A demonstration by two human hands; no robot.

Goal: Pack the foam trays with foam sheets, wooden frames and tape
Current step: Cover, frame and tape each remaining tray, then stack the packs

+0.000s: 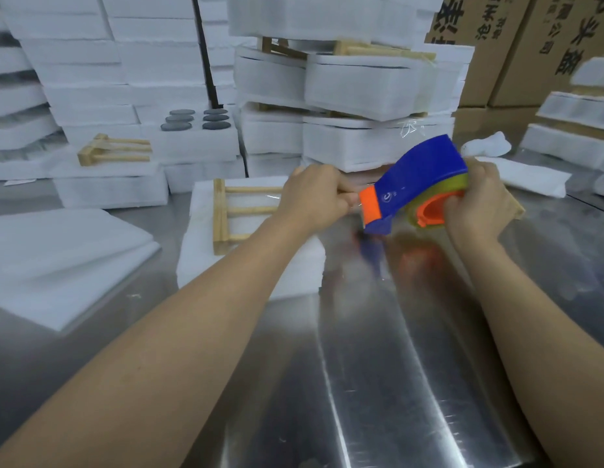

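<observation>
A blue-and-orange tape dispenser is held tilted above the steel table, between two bare hands. The right hand grips its rear, fingers curled round the tape roll; the left hand pinches at its orange nose, though what lies between those fingertips cannot be made out. Just beneath the left hand, one wooden frame rests on a white foam tray. To the left lie loose foam sheets, a second frame, and a tray holding six grey discs. Cardboard boxes stand behind.
</observation>
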